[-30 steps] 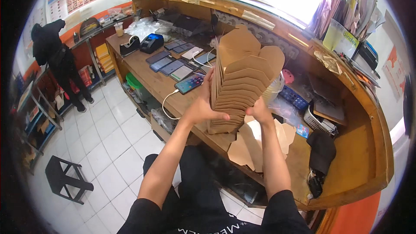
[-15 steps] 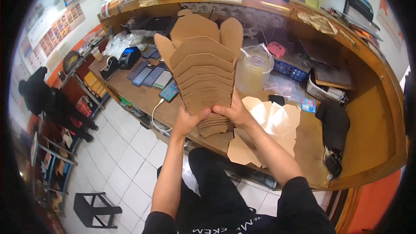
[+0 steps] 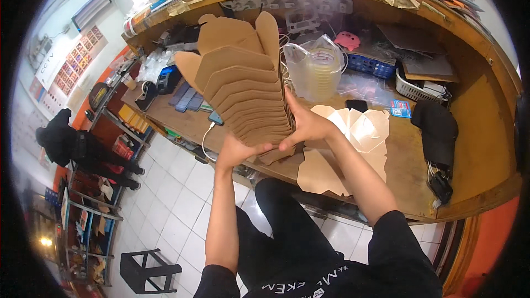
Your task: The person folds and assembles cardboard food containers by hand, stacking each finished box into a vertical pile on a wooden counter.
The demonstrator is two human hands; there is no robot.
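Observation:
Between both hands I hold a tall nested stack of brown cardboard food boxes [image 3: 243, 85], tilted up and to the left, with the flaps of the top box spread at its far end. My left hand [image 3: 237, 150] grips the stack's near left side. On the near right side my right hand [image 3: 302, 124] is wrapped round it, thumb on the front. Beneath my right forearm, unfolded cardboard box blanks [image 3: 326, 174] lie on the wooden table, their pale inner side up in part. The fingers behind the stack are hidden.
The wooden desk [image 3: 400, 174] carries several phones [image 3: 186, 99], a plastic bag with rolls of clear tape [image 3: 320, 72], a blue basket [image 3: 371, 66], a white basket [image 3: 420, 89] and a black cap [image 3: 435, 132]. A black stool [image 3: 149, 270] stands on the tiles. Another person [image 3: 83, 143] stands at left.
The stack has shifted left and tilted further left in my hands, showing more of its right side. The whole view has turned a little. Both hands still grip the boxes.

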